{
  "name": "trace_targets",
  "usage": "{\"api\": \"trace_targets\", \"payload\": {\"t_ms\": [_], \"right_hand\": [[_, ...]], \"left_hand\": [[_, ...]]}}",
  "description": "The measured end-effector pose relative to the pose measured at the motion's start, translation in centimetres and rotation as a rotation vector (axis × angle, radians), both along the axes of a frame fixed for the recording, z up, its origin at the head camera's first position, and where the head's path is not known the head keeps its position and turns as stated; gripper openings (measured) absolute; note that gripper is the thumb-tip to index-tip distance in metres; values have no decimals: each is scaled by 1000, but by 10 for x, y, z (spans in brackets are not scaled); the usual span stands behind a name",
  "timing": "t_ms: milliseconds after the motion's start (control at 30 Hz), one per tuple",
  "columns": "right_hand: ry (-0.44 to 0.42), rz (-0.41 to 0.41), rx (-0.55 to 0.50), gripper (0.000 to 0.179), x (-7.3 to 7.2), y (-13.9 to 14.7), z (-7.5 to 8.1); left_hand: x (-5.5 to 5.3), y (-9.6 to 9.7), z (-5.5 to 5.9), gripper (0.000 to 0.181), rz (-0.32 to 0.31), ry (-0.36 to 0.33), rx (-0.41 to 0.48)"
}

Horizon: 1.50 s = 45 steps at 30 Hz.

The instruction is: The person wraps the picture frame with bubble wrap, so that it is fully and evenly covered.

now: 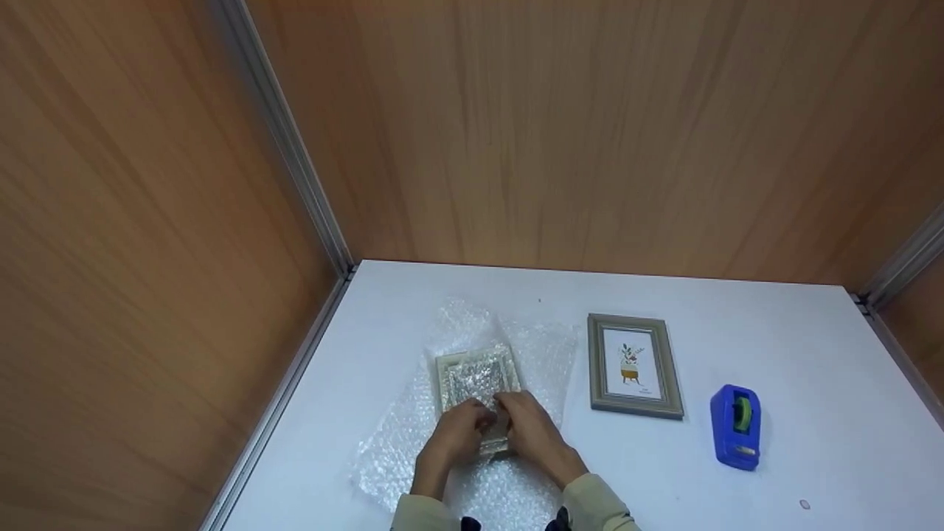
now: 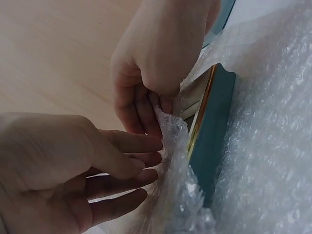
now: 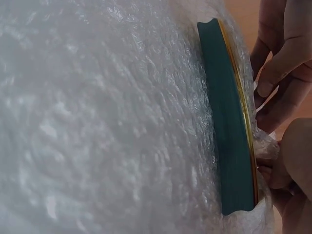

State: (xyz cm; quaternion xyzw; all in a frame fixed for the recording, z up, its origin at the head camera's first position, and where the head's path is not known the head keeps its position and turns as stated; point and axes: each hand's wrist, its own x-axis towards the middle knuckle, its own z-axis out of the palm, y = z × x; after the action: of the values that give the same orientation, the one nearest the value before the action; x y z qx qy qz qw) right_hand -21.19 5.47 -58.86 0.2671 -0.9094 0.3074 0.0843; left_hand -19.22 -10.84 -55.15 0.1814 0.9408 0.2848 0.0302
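Observation:
A picture frame lies on a sheet of bubble wrap, with part of the wrap folded over its face. Its side edge, with a gold line along it, is uncovered in both wrist views. At the near half of the frame, my left hand touches the folded wrap with fairly straight fingers. Close beside it, my right hand pinches the edge of the wrap between thumb and curled fingers. The right fingertips are partly hidden behind the film in the right wrist view.
A second, grey-brown picture frame with a potted-plant print lies right of the wrap. Farther right stands a blue tape dispenser with a green roll. Wood-grain panels border the white table at the back and sides.

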Motion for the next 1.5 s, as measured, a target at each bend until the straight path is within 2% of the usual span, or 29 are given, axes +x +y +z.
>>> {"api": "trace_targets", "payload": {"t_ms": [100,167,333,500,600,700,767,900,1033,1133,1300,1500], "right_hand": [[-28,-8,11,54,1,0,2],[-43,-13,16,53,2,0,2],[-85,-11,4,50,3,0,3],[-84,-13,17,57,3,0,3],[-66,-9,21,59,3,0,2],[-82,8,-3,60,3,1,2],[-104,22,-20,57,2,1,1],[-123,45,-80,44,2,4,0],[-80,73,-174,37,3,6,0],[-97,69,-222,39,5,8,1],[-124,41,-245,39,11,15,8],[-122,70,-267,34,19,28,12]], "left_hand": [[0,1,1,21,-25,49,-34],[0,2,1,21,-35,47,-70],[-1,5,3,25,-43,-39,-121],[-2,6,6,30,-43,-76,-115],[-2,8,9,35,-14,-130,-111],[-3,9,11,41,13,-170,-120],[-3,8,11,41,1,-167,-137],[-4,4,10,32,-69,-122,-168],[-4,3,8,30,-91,-126,-164],[-3,1,8,32,-83,-147,-156],[-3,0,8,34,-68,-180,-124],[-3,-2,7,33,-44,-235,-78]]}}
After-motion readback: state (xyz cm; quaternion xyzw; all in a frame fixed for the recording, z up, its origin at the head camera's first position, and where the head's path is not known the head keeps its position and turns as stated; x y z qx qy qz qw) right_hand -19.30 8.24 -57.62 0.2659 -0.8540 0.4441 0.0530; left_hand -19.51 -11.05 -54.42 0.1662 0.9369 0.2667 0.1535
